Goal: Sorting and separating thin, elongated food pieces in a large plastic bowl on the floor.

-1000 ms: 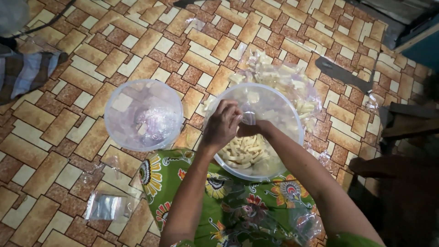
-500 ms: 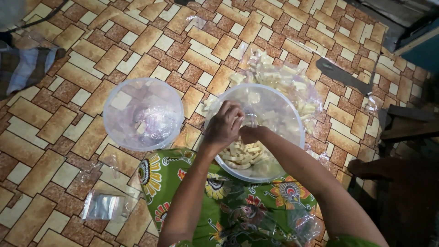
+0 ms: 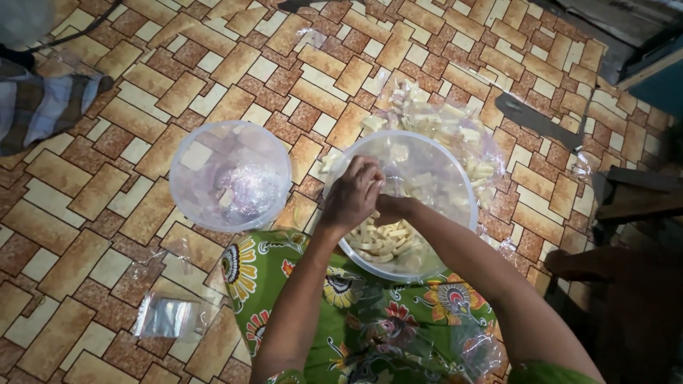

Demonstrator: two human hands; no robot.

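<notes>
My left hand point(image 3: 353, 193) hovers over a large clear plastic bowl point(image 3: 455, 181) with its fingers curled, and what they enclose is hidden. My right hand point(image 3: 393, 208) presses against it from the right and is mostly covered by the left hand. The bowl holds pale yellow stick-shaped pieces point(image 3: 380, 240) heaped at its near side. A clear plastic bag of the same pieces point(image 3: 455, 131) lies behind the bowl. My lap is covered by green floral cloth point(image 3: 370, 313).
A second clear bowl point(image 3: 229, 176) with crumpled plastic inside stands to the left on the brown tiled floor point(image 3: 107, 213). Small clear plastic bags point(image 3: 165, 318) lie at lower left. Striped cloth point(image 3: 43, 107) is at far left and dark wooden furniture point(image 3: 626, 270) at right.
Both hands stay together over the large bowl, shifting only slightly. The view has drifted a little.
</notes>
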